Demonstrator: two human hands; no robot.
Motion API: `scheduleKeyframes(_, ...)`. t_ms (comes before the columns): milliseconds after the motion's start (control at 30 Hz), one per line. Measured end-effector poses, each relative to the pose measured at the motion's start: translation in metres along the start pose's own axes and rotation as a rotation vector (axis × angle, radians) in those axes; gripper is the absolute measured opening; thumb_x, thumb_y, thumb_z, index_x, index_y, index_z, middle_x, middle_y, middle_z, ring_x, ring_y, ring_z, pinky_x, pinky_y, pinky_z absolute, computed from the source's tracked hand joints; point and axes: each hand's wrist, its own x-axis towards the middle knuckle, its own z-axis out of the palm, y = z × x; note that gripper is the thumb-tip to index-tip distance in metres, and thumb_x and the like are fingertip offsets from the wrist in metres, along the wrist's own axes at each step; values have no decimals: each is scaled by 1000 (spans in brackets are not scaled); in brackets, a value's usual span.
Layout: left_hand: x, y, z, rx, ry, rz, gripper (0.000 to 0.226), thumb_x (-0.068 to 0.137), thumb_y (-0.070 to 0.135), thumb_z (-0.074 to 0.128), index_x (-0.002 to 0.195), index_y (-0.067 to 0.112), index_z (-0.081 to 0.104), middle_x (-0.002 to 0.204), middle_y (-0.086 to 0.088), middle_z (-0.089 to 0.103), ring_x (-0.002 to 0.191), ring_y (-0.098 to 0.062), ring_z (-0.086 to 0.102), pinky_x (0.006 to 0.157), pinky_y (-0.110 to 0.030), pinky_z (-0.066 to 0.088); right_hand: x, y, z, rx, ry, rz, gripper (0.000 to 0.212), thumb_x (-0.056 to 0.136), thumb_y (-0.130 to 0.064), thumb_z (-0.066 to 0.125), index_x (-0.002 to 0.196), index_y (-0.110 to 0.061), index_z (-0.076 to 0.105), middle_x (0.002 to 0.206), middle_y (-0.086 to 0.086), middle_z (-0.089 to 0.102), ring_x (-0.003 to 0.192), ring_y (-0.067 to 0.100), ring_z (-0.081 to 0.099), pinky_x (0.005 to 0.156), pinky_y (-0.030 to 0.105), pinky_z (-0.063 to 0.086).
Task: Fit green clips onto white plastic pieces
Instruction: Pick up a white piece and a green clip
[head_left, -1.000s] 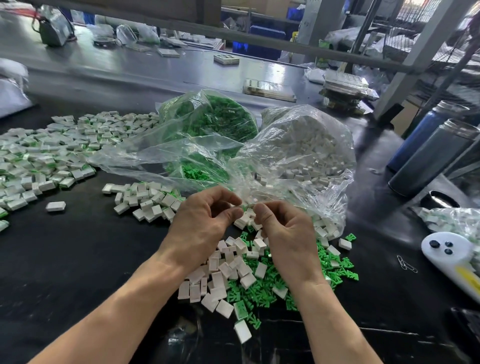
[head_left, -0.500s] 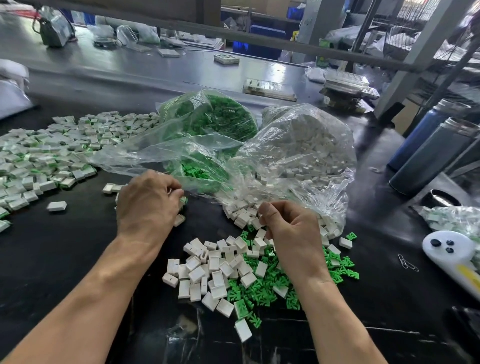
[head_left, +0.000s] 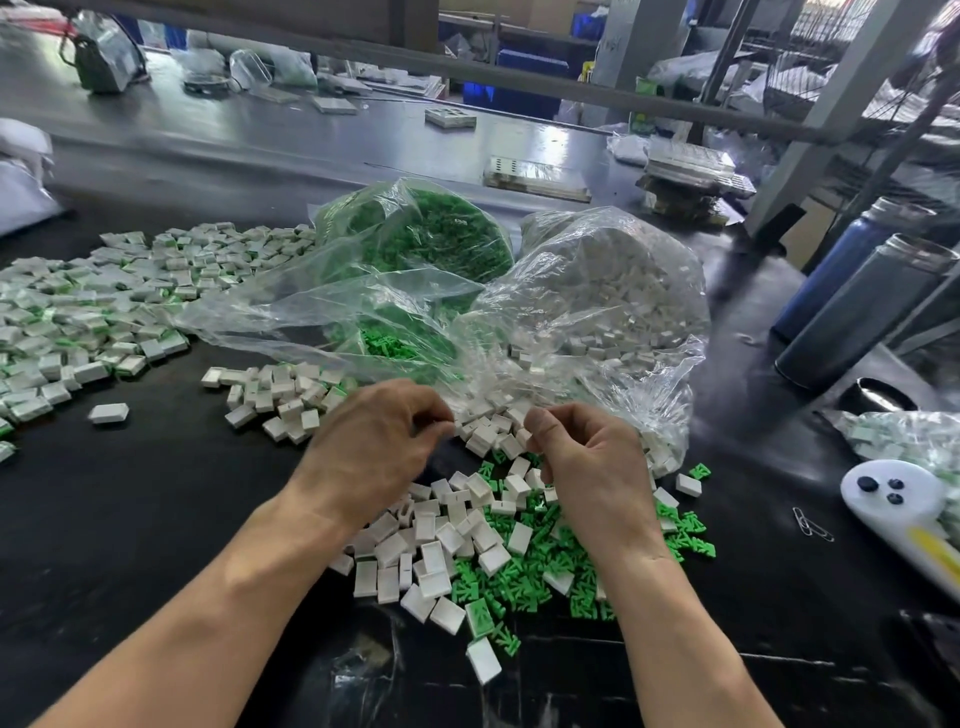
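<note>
Both forearms reach in from the table's near edge, hands meeting over the loose pile at near-centre. Left hand (head_left: 376, 447): back toward the camera, fingers curled, thumb and forefinger tips pressed together; motion-blurred, so can't tell what, if anything, is pinched. Right hand (head_left: 592, 457): fingers curled inward, thumb up near the forefinger; whatever is inside is hidden, can't tell.

White pieces (head_left: 441, 540) and green clips (head_left: 524, 577) lie mixed on the table (head_left: 130, 545) right under the hands, partly covered by the right wrist. Behind them, two open clear bags: clip bag (head_left: 415, 244) and white-piece bag (head_left: 613, 291), contents hazy through the plastic. Assembled pieces (head_left: 78, 322) spread toward the left edge, cut off by the frame.
</note>
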Motion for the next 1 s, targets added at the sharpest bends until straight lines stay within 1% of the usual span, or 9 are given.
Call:
scheduleKeyframes(67, -1, 5, 7, 6, -79, 4, 9, 93, 39, 70, 102, 39, 70, 99, 26, 62, 92, 4, 61, 94, -29, 56, 1, 1, -2, -66, 2, 5, 22, 98, -38, 71, 81, -24, 73, 70, -8, 71, 65, 6, 66, 53, 8, 46)
scheduleKeyframes(167, -1, 10, 17, 81, -121, 15, 11, 95, 43, 67, 105, 39, 70, 102, 24, 61, 98, 0, 59, 99, -33, 54, 0, 2, -3, -213, -27, 4, 19, 96, -39, 72, 81, -28, 73, 72, -14, 70, 69, -2, 65, 59, 10, 46)
scheduleKeyframes(300, 1, 12, 24, 187, -62, 67, 11, 94, 45, 67, 101, 37, 68, 99, 22, 58, 94, -3, 59, 96, -32, 55, -1, -1, -4, -361, -73, 22, 15, 94, -46, 73, 87, -32, 74, 79, -16, 70, 77, 1, 65, 76, 29, 57)
scheduleKeyframes(467, 3, 15, 30, 284, 6, -6, 34, 81, 68, 69, 82, 35, 59, 88, 18, 55, 87, -6, 55, 87, -27, 49, -3, -3, -1, -404, -99, 40, 16, 94, -48, 72, 88, -33, 74, 79, -14, 69, 76, 2, 65, 73, 28, 55)
scheduleKeyframes(533, 4, 19, 33, 321, 19, -33, 39, 79, 71, 68, 77, 35, 54, 86, 16, 55, 86, -7, 55, 83, -26, 45, -4, -3, 1, -408, -89, 36, 18, 95, -48, 70, 89, -32, 73, 79, -15, 69, 76, 2, 64, 74, 29, 54)
scheduleKeyframes(633, 4, 23, 32, 311, 5, -59, 39, 79, 71, 71, 77, 34, 57, 87, 14, 59, 87, -8, 56, 80, -25, 41, -3, -3, 2, -411, -74, 37, 19, 96, -48, 68, 90, -31, 73, 78, -15, 68, 75, 1, 63, 70, 27, 49)
scheduleKeyframes(700, 4, 25, 32, 285, -28, -66, 34, 81, 67, 72, 81, 35, 62, 91, 14, 61, 91, -8, 57, 82, -25, 43, -3, -3, 3, -428, -60, 32, 18, 97, -48, 68, 92, -32, 73, 78, -16, 68, 75, 0, 63, 70, 26, 48)
scheduleKeyframes(867, 2, 26, 32, 235, -48, -72, 23, 89, 57, 70, 90, 34, 71, 95, 15, 62, 97, -9, 59, 95, -31, 50, 0, -3, 7, -496, -13, -7, 10, 97, -43, 69, 98, -34, 74, 85, -19, 65, 82, -1, 61, 78, 29, 53)
scheduleKeyframes(1000, 3, 29, 31, 237, -65, -91, 27, 86, 59, 72, 91, 32, 74, 93, 14, 64, 94, -8, 60, 90, -29, 49, 3, -4, 11, -549, -30, -29, 16, 95, -43, 72, 110, -40, 71, 100, -18, 62, 92, 4, 60, 89, 29, 51)
